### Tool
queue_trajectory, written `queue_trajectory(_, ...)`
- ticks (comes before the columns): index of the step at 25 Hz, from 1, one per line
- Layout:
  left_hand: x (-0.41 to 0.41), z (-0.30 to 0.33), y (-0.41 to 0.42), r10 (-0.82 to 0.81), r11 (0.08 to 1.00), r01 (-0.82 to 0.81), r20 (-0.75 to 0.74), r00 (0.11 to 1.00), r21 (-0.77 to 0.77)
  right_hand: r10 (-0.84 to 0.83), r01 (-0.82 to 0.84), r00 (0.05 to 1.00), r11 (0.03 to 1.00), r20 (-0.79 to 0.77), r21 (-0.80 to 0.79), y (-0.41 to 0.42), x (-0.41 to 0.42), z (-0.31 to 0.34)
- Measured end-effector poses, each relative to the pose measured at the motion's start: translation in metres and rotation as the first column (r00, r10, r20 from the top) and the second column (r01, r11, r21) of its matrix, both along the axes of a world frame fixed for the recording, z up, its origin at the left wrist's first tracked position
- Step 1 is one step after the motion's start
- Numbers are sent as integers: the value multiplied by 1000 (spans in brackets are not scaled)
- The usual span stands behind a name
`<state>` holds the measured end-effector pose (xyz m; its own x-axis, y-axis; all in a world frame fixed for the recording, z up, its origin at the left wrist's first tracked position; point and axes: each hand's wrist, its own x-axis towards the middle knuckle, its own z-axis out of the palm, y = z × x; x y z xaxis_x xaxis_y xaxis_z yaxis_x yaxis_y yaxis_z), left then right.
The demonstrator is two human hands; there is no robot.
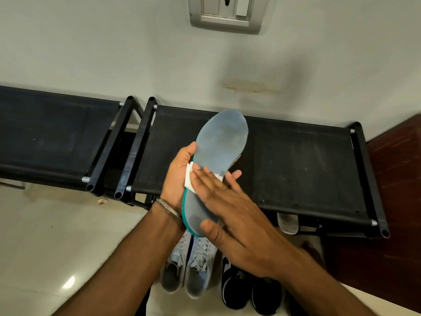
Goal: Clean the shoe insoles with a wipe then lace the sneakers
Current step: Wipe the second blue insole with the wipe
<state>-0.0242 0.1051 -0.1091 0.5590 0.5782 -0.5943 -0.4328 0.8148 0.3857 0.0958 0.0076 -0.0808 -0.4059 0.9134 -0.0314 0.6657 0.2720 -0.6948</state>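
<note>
Insole (222,142) gripped underneath by left hand (178,176); wipe (189,179) pressed by flat right hand (230,206). Risk: flexing, slipping out.

A pale grey wall (114,53) carries a switch plate (225,13) at the top and a yellowish stain (250,86) lower down; two black fabric-topped racks (296,160) stand side by side against it; glossy cream floor tiles (45,247) reflect a light; dark red-brown wood (396,201) sits at right.
</note>
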Motion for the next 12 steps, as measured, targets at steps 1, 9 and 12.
queue_trajectory(1,0,-3,1,13,1000,-13,0,1000,-13,5,-7,998,1000,63,27,0,2,-1)
queue_trajectory(9,7,10,-5,-1,1000,1,-36,999,-2,-129,124,985,991,111,48,8,11,-6)
queue_trajectory(12,-3,-1,6,49,999,-49,-33,998,-12,29,-30,997,999,-68,-27,-4,-2,3)
